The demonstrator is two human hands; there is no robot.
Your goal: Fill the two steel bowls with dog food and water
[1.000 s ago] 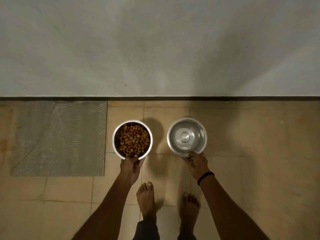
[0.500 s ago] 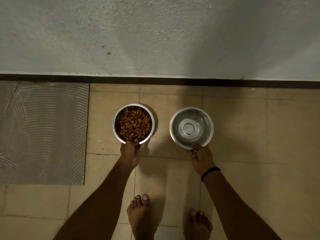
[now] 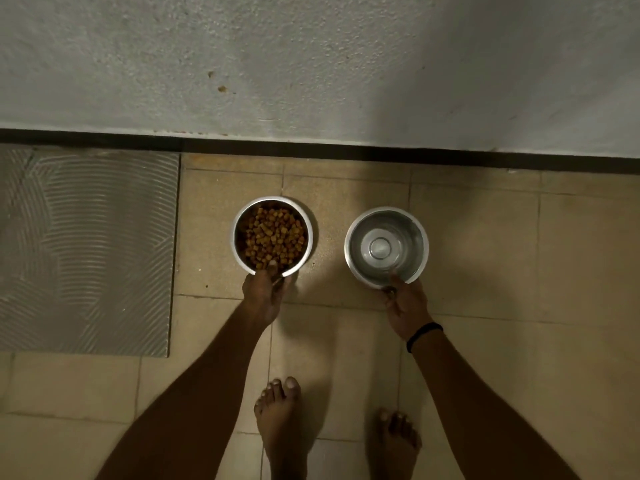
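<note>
Two steel bowls are low over the tan tiled floor near the wall. The left steel bowl point(image 3: 239, 223) holds brown dog food point(image 3: 273, 237); my left hand point(image 3: 263, 294) grips its near rim, thumb inside. The right steel bowl point(image 3: 353, 237) holds clear water point(image 3: 384, 247); my right hand point(image 3: 407, 306), a black band on its wrist, grips its near rim with the thumb over the edge. Whether the bowls touch the floor I cannot tell.
A grey ribbed mat point(image 3: 86, 251) lies on the floor to the left of the bowls. A rough white wall point(image 3: 311, 64) with a dark skirting strip point(image 3: 346, 154) runs behind them. My bare feet point(image 3: 280, 420) stand on the tiles below the bowls.
Both bowls, held in my hands, have sunk lower toward the floor near the wall, and my view has come closer to them.
</note>
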